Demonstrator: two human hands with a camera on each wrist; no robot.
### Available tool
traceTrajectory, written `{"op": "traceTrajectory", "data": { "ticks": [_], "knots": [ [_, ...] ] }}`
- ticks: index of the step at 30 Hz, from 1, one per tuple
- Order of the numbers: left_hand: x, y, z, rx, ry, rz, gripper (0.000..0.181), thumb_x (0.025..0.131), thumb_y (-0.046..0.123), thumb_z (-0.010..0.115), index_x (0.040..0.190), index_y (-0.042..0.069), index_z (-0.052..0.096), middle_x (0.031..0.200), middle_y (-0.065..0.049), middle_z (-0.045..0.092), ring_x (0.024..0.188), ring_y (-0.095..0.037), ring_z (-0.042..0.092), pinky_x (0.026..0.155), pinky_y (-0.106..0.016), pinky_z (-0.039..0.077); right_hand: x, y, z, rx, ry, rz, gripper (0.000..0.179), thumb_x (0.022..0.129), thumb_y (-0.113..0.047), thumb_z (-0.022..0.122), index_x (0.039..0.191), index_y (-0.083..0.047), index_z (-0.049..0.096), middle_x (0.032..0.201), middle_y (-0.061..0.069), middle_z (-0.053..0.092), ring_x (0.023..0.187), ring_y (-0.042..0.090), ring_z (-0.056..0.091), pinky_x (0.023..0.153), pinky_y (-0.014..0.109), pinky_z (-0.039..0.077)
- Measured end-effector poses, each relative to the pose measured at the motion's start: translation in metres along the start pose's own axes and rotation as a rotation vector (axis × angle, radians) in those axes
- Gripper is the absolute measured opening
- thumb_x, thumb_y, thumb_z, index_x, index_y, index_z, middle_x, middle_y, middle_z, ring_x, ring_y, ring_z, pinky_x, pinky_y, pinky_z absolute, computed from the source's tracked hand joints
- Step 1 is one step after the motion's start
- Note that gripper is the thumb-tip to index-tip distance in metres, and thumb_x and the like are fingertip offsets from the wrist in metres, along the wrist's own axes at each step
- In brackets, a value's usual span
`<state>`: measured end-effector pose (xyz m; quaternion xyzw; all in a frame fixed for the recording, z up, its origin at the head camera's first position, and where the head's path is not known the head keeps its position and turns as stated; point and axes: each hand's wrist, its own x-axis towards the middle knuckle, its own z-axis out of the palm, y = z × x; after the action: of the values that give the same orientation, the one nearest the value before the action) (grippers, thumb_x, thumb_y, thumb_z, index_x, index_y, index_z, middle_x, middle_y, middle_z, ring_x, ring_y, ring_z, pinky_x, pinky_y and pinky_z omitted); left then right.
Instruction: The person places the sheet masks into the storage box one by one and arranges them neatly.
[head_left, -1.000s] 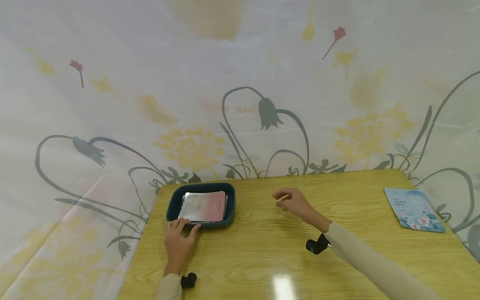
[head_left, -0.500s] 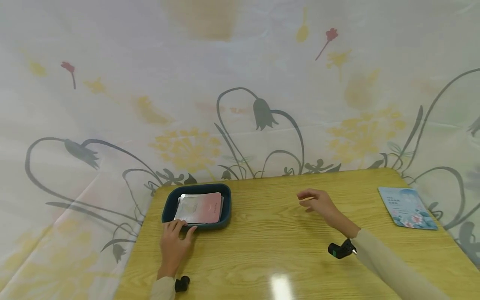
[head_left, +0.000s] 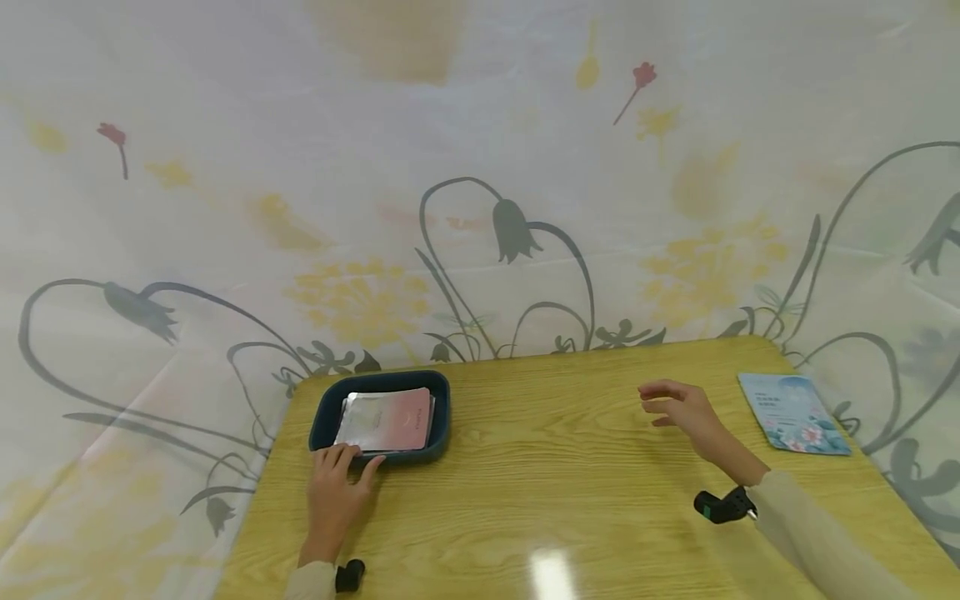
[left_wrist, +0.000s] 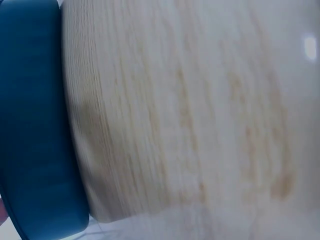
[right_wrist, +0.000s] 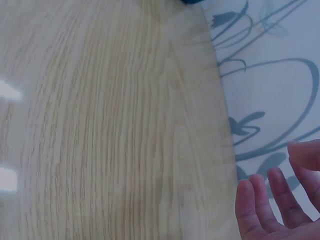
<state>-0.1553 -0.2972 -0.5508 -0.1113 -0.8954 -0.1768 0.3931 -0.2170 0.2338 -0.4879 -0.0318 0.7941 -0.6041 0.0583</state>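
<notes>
A dark blue plastic basket (head_left: 442, 425) stands at the table's back left corner. Several flat packets lie stacked in it, the top one pink and silver (head_left: 386, 419). My left hand (head_left: 333, 496) holds the basket's near rim, with fingers over the edge and thumb against the front. The left wrist view is mostly taken up by the basket's outer wall (left_wrist: 37, 115) and the tabletop. Over the right half of the table my right hand (head_left: 692, 421) hovers with relaxed, spread fingers and holds nothing. To its right lies a light blue flowered packet (head_left: 797, 414).
The light wooden table (head_left: 547, 475) ends at the back against a hanging white cloth (head_left: 360, 192) printed with flowers. Small black cameras (head_left: 723, 506) are strapped to both wrists.
My right hand has moved to the right, closer to the light blue packet. The left hand stays at the basket's rim. The head view has turned slightly to the right.
</notes>
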Motion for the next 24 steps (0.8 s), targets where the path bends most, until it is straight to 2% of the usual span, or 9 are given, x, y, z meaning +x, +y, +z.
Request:
{"op": "traceTrajectory", "data": {
  "ticks": [3, 7, 9, 14, 17, 19, 24],
  "knots": [
    [0.002, -0.001, -0.001, 0.007, 0.001, 0.028, 0.035, 0.075, 0.031, 0.078, 0.078, 0.002, 0.059, 0.081, -0.013, 0.055, 0.076, -0.034, 0.046, 0.073, -0.048, 0.04, -0.004, 0.003, -0.013, -0.016, 0.024, 0.01, 0.043, 0.093, -0.016, 0.061, 0.127, 0.008, 0.051, 0.121, 0.023, 0.055, 0.089, 0.0, 0.059, 0.078, 0.041, 0.053],
    [0.003, -0.003, -0.004, 0.027, -0.016, 0.04, 0.045, 0.087, 0.046, 0.064, 0.079, 0.002, 0.059, 0.082, -0.014, 0.056, 0.076, -0.035, 0.047, 0.074, -0.052, 0.04, -0.01, 0.007, -0.031, -0.039, 0.053, 0.003, 0.045, 0.094, -0.018, 0.059, 0.128, 0.009, 0.049, 0.121, 0.021, 0.055, 0.089, -0.003, 0.058, 0.078, 0.041, 0.053],
    [0.004, -0.003, -0.004, 0.039, -0.026, 0.042, 0.05, 0.09, 0.052, 0.057, 0.08, 0.002, 0.059, 0.082, -0.014, 0.056, 0.076, -0.035, 0.048, 0.075, -0.053, 0.041, -0.013, 0.007, -0.039, -0.047, 0.071, 0.007, 0.044, 0.095, -0.017, 0.059, 0.129, 0.008, 0.049, 0.118, 0.014, 0.058, 0.088, -0.005, 0.058, 0.079, 0.043, 0.053],
    [0.005, -0.003, -0.005, 0.048, -0.034, 0.055, 0.052, 0.091, 0.054, 0.054, 0.079, 0.003, 0.059, 0.08, -0.013, 0.057, 0.075, -0.035, 0.048, 0.074, -0.051, 0.041, -0.022, 0.011, -0.06, -0.038, 0.105, 0.014, 0.043, 0.094, -0.019, 0.06, 0.129, 0.005, 0.052, 0.102, -0.014, 0.061, 0.087, -0.005, 0.059, 0.078, 0.04, 0.053],
    [0.005, -0.003, -0.005, 0.047, -0.042, 0.058, 0.053, 0.091, 0.054, 0.054, 0.079, 0.003, 0.06, 0.08, -0.012, 0.057, 0.075, -0.035, 0.048, 0.073, -0.049, 0.04, -0.026, 0.015, -0.073, -0.012, 0.123, 0.01, 0.042, 0.094, -0.018, 0.061, 0.129, 0.004, 0.052, 0.097, -0.022, 0.06, 0.086, -0.005, 0.06, 0.075, 0.035, 0.054],
    [0.005, -0.003, -0.005, 0.046, -0.049, 0.059, 0.049, 0.089, 0.051, 0.059, 0.079, 0.003, 0.061, 0.08, -0.012, 0.057, 0.074, -0.034, 0.048, 0.072, -0.048, 0.039, -0.03, 0.017, -0.081, 0.005, 0.14, 0.011, 0.036, 0.093, -0.017, 0.061, 0.126, -0.003, 0.056, 0.096, -0.023, 0.061, 0.086, -0.005, 0.06, 0.073, 0.031, 0.055],
    [0.005, -0.004, -0.005, 0.053, -0.069, 0.061, 0.035, 0.073, 0.034, 0.077, 0.079, 0.003, 0.061, 0.078, -0.011, 0.057, 0.073, -0.033, 0.048, 0.072, -0.046, 0.039, -0.041, 0.021, -0.096, 0.077, 0.185, 0.012, 0.021, 0.093, -0.012, 0.06, 0.112, -0.021, 0.065, 0.092, -0.023, 0.063, 0.082, -0.005, 0.061, 0.067, 0.025, 0.054]
  ]
}}
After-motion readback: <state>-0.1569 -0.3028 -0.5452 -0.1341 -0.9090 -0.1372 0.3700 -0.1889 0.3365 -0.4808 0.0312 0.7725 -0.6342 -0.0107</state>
